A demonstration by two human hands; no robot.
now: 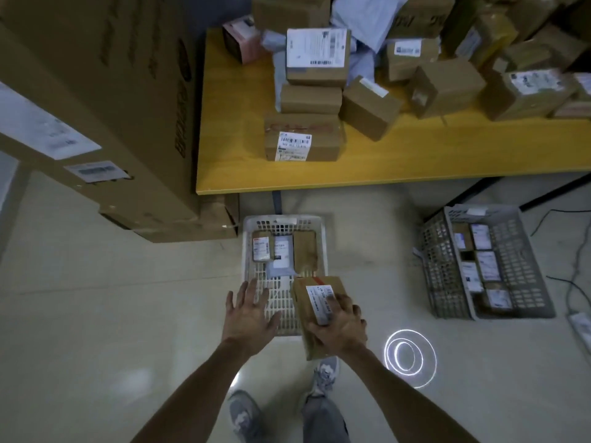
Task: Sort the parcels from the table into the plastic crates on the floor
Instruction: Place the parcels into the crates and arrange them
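Observation:
My right hand (339, 327) grips a brown cardboard parcel (311, 302) with a white label, held over the near right corner of the white plastic crate (249, 225) on the floor. My left hand (249, 310) hovers with spread fingers over the crate's near left part and holds nothing. Three parcels lie at the crate's far end. A grey crate (438, 260) further right holds several labelled parcels. On the yellow table (233, 148) a heap of brown boxes and grey mailer bags is piled, with a labelled box (302, 139) nearest its front edge.
Large cardboard cartons (96, 100) stand stacked at the left, against the table's end. Black cables (572, 282) trail over the floor at the far right. My grey shoes (324, 375) stand just behind the white crate. A bright ring of light (409, 353) lies on the tiles.

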